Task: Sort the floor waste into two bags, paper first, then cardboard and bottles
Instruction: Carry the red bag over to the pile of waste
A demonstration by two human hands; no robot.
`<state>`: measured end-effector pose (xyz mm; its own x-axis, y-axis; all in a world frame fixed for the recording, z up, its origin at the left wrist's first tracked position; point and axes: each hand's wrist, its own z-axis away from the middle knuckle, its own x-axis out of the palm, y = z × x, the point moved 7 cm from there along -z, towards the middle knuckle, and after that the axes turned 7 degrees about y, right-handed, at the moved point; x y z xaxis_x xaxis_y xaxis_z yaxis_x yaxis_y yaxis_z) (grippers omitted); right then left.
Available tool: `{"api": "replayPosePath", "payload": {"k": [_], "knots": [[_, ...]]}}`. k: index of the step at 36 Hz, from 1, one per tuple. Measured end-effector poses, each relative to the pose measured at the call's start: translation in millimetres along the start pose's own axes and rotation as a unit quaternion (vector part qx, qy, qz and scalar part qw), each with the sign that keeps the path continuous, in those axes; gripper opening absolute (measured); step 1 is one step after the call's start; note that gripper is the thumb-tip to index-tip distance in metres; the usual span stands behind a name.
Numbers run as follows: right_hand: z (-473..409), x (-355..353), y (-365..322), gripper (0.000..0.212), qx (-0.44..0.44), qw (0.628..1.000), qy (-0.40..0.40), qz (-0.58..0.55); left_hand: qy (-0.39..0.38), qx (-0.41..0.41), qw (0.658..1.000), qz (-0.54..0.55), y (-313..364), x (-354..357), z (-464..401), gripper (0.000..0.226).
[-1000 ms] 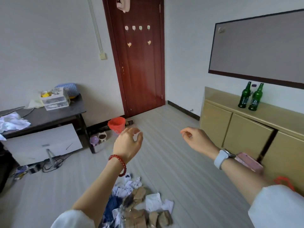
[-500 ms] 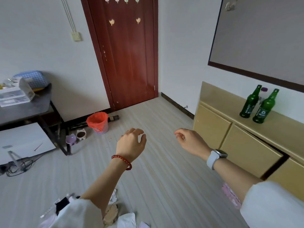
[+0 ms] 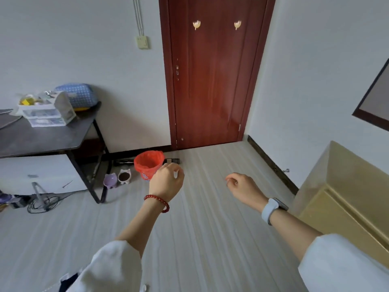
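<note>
- The pale striped floor point(image 3: 210, 239) fills the lower part of the view, and none of the paper, cardboard or bottles to be sorted shows anywhere on it.
- A dark red door point(image 3: 210, 81) stands shut in the far wall, with 2 small gold hooks near its top.
- A dark table point(image 3: 42, 135) sits at the left, carrying a clear plastic organiser point(image 3: 45, 114) and a blue dotted cushion point(image 3: 76, 94).
- A tan cabinet point(image 3: 347, 197) runs along the right edge.
- A white board point(image 3: 40, 173) leans under the table, with tangled cables point(image 3: 42, 203) just beside it on the floor.
- A small bin lined with a red bag point(image 3: 148, 163) stands near the door, beside the table leg.
- 2 small cat-shaped bowls point(image 3: 117, 179) sit next to the bin.
- The left hand point(image 3: 167, 181), a red bead bracelet point(image 3: 156, 202) on its wrist, hangs in the air with fingers loosely curled, holding nothing.
- The right hand point(image 3: 242, 186), a pale watch point(image 3: 272, 209) on its wrist, is also raised and relaxed, fingers loosely bent, holding nothing.
</note>
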<state>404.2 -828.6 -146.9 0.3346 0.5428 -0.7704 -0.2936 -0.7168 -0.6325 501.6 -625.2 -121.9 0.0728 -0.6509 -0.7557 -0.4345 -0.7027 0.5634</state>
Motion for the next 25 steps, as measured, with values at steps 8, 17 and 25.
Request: {"api": "replayPosePath", "payload": {"k": [8, 17, 25], "knots": [[-160, 35, 4, 0.025, -0.007, 0.998, -0.051, -0.032, -0.005, -0.041, 0.999, -0.007, -25, 62, -131, 0.018], [-353, 96, 45, 0.025, -0.001, 0.993, -0.105, -0.058, 0.008, -0.133, 0.991, -0.025, -92, 158, -264, 0.019], [-519, 164, 54, 0.025, 0.031, 0.981, -0.178, -0.067, 0.063, -0.283, 0.957, 0.003, -164, 211, -374, 0.016]]}}
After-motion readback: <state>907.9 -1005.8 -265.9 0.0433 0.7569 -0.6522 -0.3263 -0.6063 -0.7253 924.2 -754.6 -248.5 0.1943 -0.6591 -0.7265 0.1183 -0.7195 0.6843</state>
